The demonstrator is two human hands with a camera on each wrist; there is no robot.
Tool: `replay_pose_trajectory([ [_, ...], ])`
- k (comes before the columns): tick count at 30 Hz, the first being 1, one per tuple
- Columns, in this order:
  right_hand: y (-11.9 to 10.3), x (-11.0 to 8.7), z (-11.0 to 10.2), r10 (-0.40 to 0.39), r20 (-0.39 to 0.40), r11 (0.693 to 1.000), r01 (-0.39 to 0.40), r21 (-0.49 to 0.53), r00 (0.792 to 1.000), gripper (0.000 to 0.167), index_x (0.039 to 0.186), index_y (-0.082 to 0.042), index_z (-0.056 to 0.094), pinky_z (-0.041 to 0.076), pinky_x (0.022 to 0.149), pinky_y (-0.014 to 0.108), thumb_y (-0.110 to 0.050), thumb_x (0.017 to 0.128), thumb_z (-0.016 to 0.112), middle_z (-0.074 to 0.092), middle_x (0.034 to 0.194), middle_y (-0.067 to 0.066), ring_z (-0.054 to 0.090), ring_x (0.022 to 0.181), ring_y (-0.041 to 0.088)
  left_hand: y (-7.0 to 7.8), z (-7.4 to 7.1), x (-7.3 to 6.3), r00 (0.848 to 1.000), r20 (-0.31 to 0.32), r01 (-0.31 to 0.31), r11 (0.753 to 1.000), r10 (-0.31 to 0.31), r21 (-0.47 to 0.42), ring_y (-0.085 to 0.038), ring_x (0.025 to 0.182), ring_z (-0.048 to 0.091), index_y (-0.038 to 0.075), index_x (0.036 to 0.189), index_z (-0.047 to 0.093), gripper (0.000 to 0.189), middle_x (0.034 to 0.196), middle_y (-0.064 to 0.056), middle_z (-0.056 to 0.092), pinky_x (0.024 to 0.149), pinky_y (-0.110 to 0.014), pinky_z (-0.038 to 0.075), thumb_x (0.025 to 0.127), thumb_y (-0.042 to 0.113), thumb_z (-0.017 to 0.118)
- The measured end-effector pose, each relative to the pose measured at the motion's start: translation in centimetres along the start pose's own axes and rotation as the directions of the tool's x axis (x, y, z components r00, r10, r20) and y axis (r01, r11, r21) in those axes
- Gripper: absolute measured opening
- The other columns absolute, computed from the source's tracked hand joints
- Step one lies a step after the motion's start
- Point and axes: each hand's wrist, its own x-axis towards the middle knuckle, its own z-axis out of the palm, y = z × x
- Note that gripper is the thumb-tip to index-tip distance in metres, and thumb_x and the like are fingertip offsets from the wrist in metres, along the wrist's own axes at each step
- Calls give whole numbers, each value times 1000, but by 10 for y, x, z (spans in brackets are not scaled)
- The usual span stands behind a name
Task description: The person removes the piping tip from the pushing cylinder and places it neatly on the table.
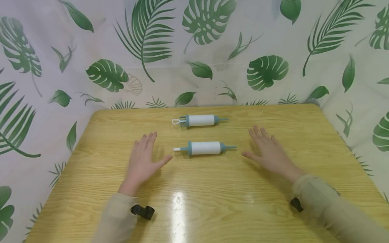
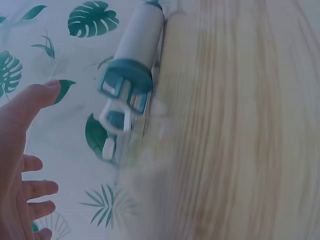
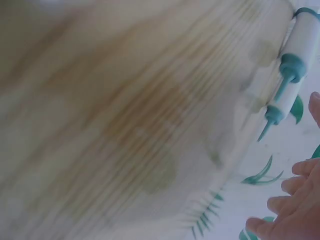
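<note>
Two syringe-like tubes with white barrels, teal end caps and thin teal nozzles lie on the wooden table, nozzles pointing right in the head view. The far tube (image 1: 202, 120) has a white loop handle at its left end. The near tube (image 1: 206, 148) ends in a narrow teal stem with a white tip. My left hand (image 1: 142, 162) is left of the near tube, its thumb stretched toward that white tip. My right hand (image 1: 268, 153) is to the right of the nozzles, fingers spread and thumb pointing inward. Both hands hold nothing and stay apart from the tubes.
The wooden table (image 1: 212, 202) has rounded far corners and meets a white cloth backdrop (image 1: 170, 84) printed with green leaves. Black bands with small dark mounts sit on both wrists, over beige sleeves. A light reflection shines near the table's front.
</note>
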Motion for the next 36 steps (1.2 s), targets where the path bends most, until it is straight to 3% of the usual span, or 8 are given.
replay_pose_trajectory([
  [6, -13, 8, 5, -58, -32, 989, 62, 133, 998, 81, 149, 1, 25, 17, 110, 58, -45, 92, 60, 22, 153, 21, 20, 139, 41, 21, 14, 6, 1000, 20, -14, 989, 17, -151, -31, 140, 24, 10, 150, 26, 90, 151, -12, 32, 114, -49, 12, 83, 52, 68],
  [10, -20, 12, 9, -90, -72, 971, 104, 214, 993, 73, 146, 1, 33, 22, 109, 56, -37, 92, 64, 31, 149, 21, 30, 135, 40, 32, 24, 11, 998, 29, -56, 977, 64, -207, -29, 140, 24, 11, 151, 26, 89, 151, -10, 31, 113, -47, 17, 83, 48, 70],
  [18, -31, 24, 22, -91, -87, 937, 115, 330, 992, 62, 139, 1, 45, 30, 106, 54, -23, 88, 71, 47, 140, 20, 41, 128, 39, 49, 38, 25, 971, -7, -237, 962, 238, -132, -27, 136, 32, 6, 146, 36, 84, 148, -12, 36, 112, -44, 23, 81, 41, 75],
  [30, -43, 44, 30, -97, -20, 925, 98, 367, 995, 62, 136, 1, 47, 37, 103, 50, -17, 84, 75, 51, 135, 19, 47, 123, 36, 57, 52, 42, 975, 20, -215, 959, 222, -187, -25, 131, 38, 8, 141, 45, 76, 142, -9, 45, 110, -42, 28, 79, 35, 79],
  [36, -46, 48, 29, -120, 4, 927, 111, 359, 993, 57, 132, 3, 50, 41, 99, 49, -12, 83, 75, 54, 130, 20, 51, 118, 36, 54, 57, 48, 972, 66, -217, 967, 227, -135, -24, 129, 41, 10, 139, 47, 75, 139, -7, 48, 109, -41, 30, 77, 35, 80],
])
